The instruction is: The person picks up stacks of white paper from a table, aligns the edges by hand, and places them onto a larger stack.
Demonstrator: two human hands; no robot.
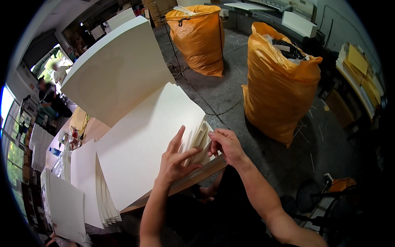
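Note:
A stack of large white paper sheets lies on the table in front of me, its right edge fanned into several loose layers. My left hand rests on the stack beside that fanned edge, fingers spread and pointing up and right. At the same edge, my right hand is closed, thumb and fingers pinching the paper layers at the corner; exactly how many sheets are between them is hidden. Behind the flat sheets rises a tall block of white sheets, its top curving.
More fanned white sheets and a pale stack lie to the left. A bottle stands beyond them. Two full orange sacks stand on the grey floor, a cable between them. Two people are at the far left.

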